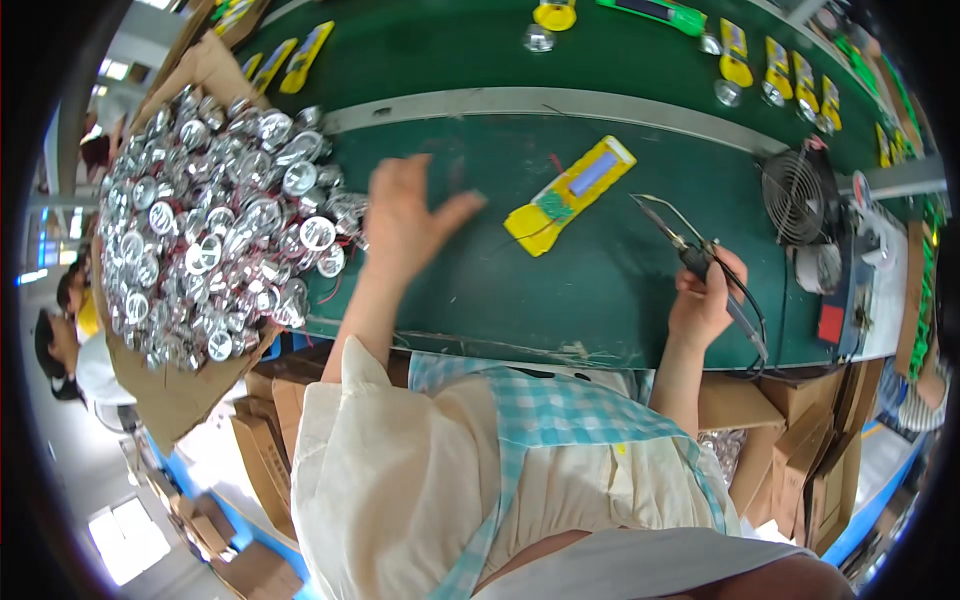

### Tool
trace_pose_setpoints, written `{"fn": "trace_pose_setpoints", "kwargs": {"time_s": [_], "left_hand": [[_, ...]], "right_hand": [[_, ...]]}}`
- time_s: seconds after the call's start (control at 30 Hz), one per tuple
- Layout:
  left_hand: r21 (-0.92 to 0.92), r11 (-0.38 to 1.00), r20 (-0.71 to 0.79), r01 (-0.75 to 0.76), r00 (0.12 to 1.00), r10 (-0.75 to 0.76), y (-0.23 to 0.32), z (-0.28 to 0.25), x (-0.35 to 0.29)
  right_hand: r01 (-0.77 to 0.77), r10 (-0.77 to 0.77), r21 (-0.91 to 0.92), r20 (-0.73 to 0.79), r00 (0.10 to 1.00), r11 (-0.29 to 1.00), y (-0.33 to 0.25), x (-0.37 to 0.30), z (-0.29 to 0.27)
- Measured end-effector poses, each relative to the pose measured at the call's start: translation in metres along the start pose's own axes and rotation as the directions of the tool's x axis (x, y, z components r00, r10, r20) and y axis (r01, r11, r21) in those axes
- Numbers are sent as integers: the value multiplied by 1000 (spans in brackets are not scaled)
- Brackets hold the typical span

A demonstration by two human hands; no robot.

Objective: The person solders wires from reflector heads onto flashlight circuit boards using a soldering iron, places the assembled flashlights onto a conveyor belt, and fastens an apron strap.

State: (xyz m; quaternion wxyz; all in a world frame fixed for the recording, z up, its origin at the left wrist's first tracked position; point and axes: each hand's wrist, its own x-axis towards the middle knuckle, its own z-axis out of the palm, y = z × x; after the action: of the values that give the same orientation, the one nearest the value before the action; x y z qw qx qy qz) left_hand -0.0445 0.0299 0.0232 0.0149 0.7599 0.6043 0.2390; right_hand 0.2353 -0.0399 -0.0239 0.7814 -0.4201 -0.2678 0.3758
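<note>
My left hand [398, 222] is over the green bench beside a big heap of silver reflector cups [225, 230], its thumb and fingers apart and nothing visible in it. With my right hand [705, 297] I grip a soldering iron [690, 255] with a dark handle and a thin curved metal tube along its tip. The tip points up and left, clear of the bench pieces. Between my hands lies a yellow plastic housing [600, 160] set at a slant. It carries a pale violet block [593, 173], a small green circuit board [553, 206] and a short red wire.
Past a grey rail [480, 103], a green belt [430, 55] carries yellow housings with silver cups [735, 60] and a bright green piece [660, 14]. At the right stand a round fan [797, 197] and a white roll [818, 268]. Cardboard [160, 385] lies under the heap; boxes [740, 402] sit below the bench.
</note>
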Motion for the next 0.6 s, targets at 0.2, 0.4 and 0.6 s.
{"fn": "trace_pose_setpoints", "kwargs": {"time_s": [0.2, 0.4, 0.6], "left_hand": [[373, 886, -69, 274, 961, -268, -56, -24, -14], [422, 810, -110, 408, 910, -400, -55, -24, -22], [132, 895, 22, 427, 901, -433, -57, -25, -18]], "right_hand": [[-4, 5, -23, 64, 998, 1000, -1, 0, -1], [0, 1, -29, 28, 1000, 1000, 1, 2, -1], [-12, 13, -32, 41, 999, 999, 1, 2, 1]]}}
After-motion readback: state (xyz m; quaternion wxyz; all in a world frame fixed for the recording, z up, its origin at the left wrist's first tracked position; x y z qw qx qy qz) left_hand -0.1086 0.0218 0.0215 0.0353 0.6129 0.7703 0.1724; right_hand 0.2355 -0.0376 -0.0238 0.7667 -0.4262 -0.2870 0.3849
